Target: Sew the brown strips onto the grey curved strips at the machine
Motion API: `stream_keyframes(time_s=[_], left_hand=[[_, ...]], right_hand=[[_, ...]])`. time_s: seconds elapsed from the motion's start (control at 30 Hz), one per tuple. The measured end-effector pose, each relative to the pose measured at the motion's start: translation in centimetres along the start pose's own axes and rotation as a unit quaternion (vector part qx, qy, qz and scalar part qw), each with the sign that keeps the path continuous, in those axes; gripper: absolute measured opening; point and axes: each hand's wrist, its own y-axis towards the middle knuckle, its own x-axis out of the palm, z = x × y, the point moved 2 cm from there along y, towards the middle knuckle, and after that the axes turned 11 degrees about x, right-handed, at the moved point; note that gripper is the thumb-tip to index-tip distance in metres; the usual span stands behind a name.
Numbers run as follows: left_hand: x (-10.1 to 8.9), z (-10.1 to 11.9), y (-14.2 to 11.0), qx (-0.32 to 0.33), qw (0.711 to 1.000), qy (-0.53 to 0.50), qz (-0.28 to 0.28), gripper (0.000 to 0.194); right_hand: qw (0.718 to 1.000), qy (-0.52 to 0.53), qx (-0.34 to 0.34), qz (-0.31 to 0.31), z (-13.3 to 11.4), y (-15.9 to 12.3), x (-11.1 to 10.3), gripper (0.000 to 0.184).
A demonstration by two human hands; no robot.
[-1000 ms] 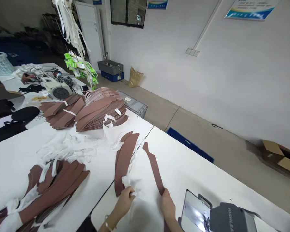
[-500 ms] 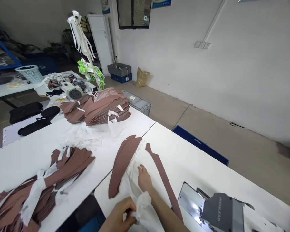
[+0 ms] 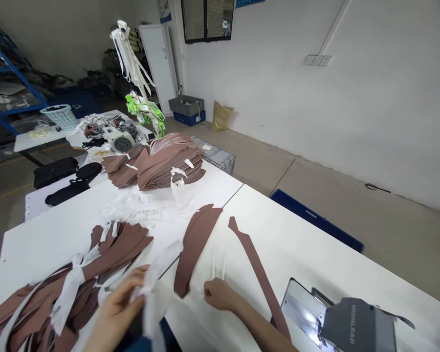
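Note:
My left hand (image 3: 119,305) is low at the front and blurred by motion, its fingers closed on a white fabric strip (image 3: 161,266) that runs up and to the right. My right hand (image 3: 218,295) rests on the white table (image 3: 289,234) with curled fingers pressed on white fabric. It lies just right of a curved brown piece (image 3: 196,244) and left of a long narrow brown strip (image 3: 254,266).
A tied bundle of brown pieces (image 3: 95,266) lies at the left, and larger stacks (image 3: 161,164) sit farther back. A sewing machine head (image 3: 355,325) is at the lower right. Loose white strips (image 3: 135,208) litter the middle. Crates stand on the floor.
My left hand has swung left toward the bundle, pulling the white strip with it. My right hand has drawn back toward me on the table. The view has shifted left.

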Motion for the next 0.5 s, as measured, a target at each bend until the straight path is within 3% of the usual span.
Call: stream_keyframes(time_s=[0.1,0.17,0.23,0.3,0.37,0.5], left_hand=[[8.3,1.1,1.8,0.044,0.969,-0.177,-0.169,0.04],[12.4,0.7,2.5,0.03,0.941,-0.269,-0.201,0.043],[14.4,-0.1,3.4,0.028,0.916,-0.329,-0.228,0.04],[14.5,-0.7,5.0,0.038,0.897,-0.334,-0.286,0.029],[13.1,-1.2,8.0,0.059,0.91,-0.25,-0.326,0.013],[9.2,-1.7,18.4,0.137,0.956,0.01,-0.26,0.027]], right_hand=[[0.992,0.096,-0.079,-0.001,-3.2,-2.0,-2.3,0.018],[0.973,0.21,-0.082,0.044,-4.7,-2.2,-3.5,0.019],[0.938,0.334,-0.042,0.086,-5.3,-1.7,-4.0,0.013],[0.909,0.405,-0.002,0.1,-5.3,-0.7,-3.9,0.009],[0.899,0.418,0.012,0.127,-5.0,0.3,-4.0,0.014],[0.896,0.382,0.087,0.21,-3.6,2.0,-5.0,0.028]])
